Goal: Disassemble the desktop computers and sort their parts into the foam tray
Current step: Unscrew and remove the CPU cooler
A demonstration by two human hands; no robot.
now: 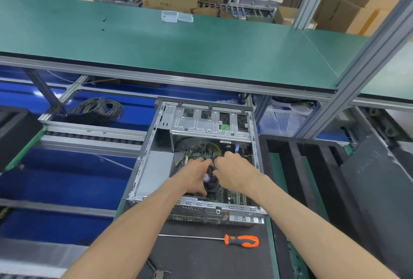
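An open desktop computer case (156,144) lies flat on a dark mat, its motherboard and yellow-black cables exposed. Both hands reach inside it. My left hand (196,176) wraps around the black CPU cooler fan (210,181) with a purple sticker at its hub. My right hand (232,173) is closed at the fan's right side, pinching what looks like a thin cable; its fingertips are hidden. A black foam tray (290,167) with long slots stands right of the case.
An orange-and-black screwdriver (242,240) lies on the mat in front of the case. A coil of black cable (98,110) rests on the blue conveyor at left. A green shelf (178,51) with two clear plastic boxes (176,16) overhangs behind. A dark panel (375,180) leans at right.
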